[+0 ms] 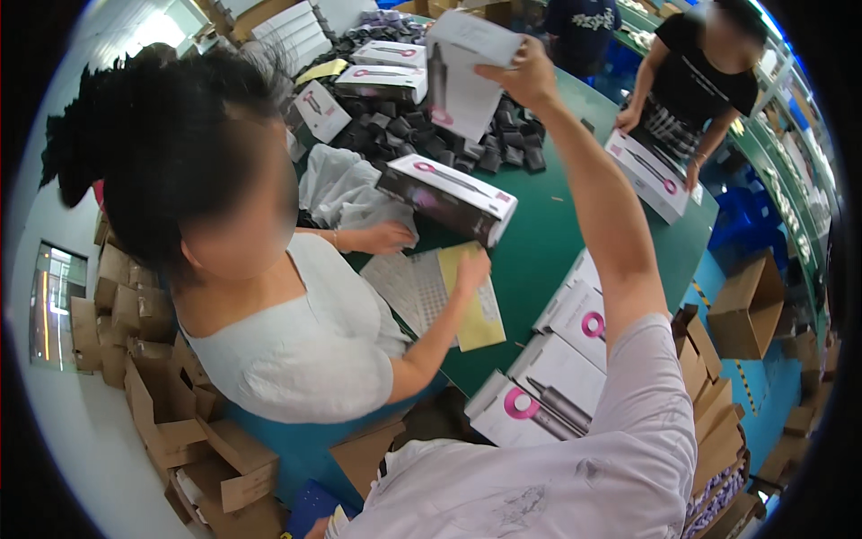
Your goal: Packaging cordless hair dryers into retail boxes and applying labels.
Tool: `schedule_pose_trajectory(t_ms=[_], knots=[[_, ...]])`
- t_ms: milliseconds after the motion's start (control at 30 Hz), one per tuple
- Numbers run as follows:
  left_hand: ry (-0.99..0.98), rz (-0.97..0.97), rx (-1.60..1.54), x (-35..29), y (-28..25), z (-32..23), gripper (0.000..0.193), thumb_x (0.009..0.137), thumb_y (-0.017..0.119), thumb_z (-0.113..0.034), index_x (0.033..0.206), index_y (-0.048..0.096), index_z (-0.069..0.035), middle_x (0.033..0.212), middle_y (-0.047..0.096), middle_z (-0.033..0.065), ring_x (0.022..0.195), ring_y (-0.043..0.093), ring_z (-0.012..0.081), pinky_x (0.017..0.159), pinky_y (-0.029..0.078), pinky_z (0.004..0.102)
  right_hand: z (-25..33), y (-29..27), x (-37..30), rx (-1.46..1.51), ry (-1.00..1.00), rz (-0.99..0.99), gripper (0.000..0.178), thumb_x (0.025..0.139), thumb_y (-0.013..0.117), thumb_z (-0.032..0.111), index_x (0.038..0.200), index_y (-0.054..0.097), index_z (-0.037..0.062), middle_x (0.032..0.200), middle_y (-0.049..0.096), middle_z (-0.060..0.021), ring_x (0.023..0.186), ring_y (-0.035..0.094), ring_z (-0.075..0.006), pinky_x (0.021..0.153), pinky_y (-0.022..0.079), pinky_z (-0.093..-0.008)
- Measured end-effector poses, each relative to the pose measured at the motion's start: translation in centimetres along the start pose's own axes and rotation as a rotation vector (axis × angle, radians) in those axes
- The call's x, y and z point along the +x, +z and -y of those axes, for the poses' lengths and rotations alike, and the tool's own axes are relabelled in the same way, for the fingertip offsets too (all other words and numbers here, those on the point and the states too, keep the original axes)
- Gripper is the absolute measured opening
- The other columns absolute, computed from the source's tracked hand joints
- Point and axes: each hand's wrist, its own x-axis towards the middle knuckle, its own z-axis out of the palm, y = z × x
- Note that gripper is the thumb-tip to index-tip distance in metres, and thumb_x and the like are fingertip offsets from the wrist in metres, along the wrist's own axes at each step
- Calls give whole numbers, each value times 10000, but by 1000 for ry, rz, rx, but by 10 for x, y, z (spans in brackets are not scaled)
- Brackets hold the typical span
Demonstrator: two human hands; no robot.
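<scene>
My right hand (528, 76), at the end of my outstretched arm, is closed round the upper edge of a white hair-tool box (467, 85). The box stands tilted above a heap of black plastic parts (431, 135); its side has a picture of a dark wand with a pink ring. At the lower edge, only a sliver of what seems to be my left hand (318, 529) shows beside a blue thing; its fingers are hidden. Closer to me on the green table (557, 216), several similar white boxes (561, 368) lie partly behind my arm.
At left, a person in a light top (296, 332) touches a sticker sheet on yellow backing (480, 310). Another box (449, 193) lies beside a plastic bag (346, 184). Across the table, a person in black (705, 72) holds a box (648, 175). Open cartons (745, 305) stand around.
</scene>
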Motion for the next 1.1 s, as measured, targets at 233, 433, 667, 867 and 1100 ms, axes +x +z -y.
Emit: schedule_pose_trajectory(t_ms=[233, 433, 667, 867, 1100], knots=[[368, -67, 349, 99, 3, -40, 406, 941, 666, -392, 1162, 666, -52, 839, 610, 30, 746, 580, 177, 638, 462, 348, -29, 165, 31, -118, 44, 239, 1037, 590, 923, 430, 1345, 432, -84, 1185, 643, -292, 1132, 632, -399, 982, 501, -398], [640, 9, 686, 177, 60, -72, 430, 950, 650, -384, 1217, 631, -46, 903, 630, 50, 800, 602, 195, 679, 482, 356, -58, 204, 54, -201, 223, 292, 985, 636, 891, 439, 1366, 435, -38, 1276, 605, -263, 1191, 598, -387, 1019, 476, -407], [963, 112, 1004, 198, 191, -196, 465, 961, 632, -374, 1281, 590, -40, 977, 653, 72, 862, 628, 216, 726, 505, 365, -104, 245, 29, -213, 299, 380, 937, 608, 895, 445, 1285, 493, -65, 1244, 621, -261, 1172, 610, -370, 1000, 478, -402], [1234, 259, 1188, 297, 284, -185, 476, 961, 623, -359, 1305, 567, -35, 1028, 657, 95, 911, 635, 241, 763, 514, 382, -101, 201, 30, -274, 142, 124, 812, 631, 865, 444, 1185, 533, -49, 1172, 619, -257, 1102, 625, -391, 956, 513, -437], [1400, 547, 1061, 350, 152, -272, 404, 920, 636, -297, 1213, 571, -26, 1088, 594, 166, 1001, 585, 331, 832, 479, 465, -75, 206, 32, -599, -181, -98, 543, 642, 799, 183, 1075, 531, -4, 1077, 544, -198, 1032, 546, -373, 805, 558, -415]])
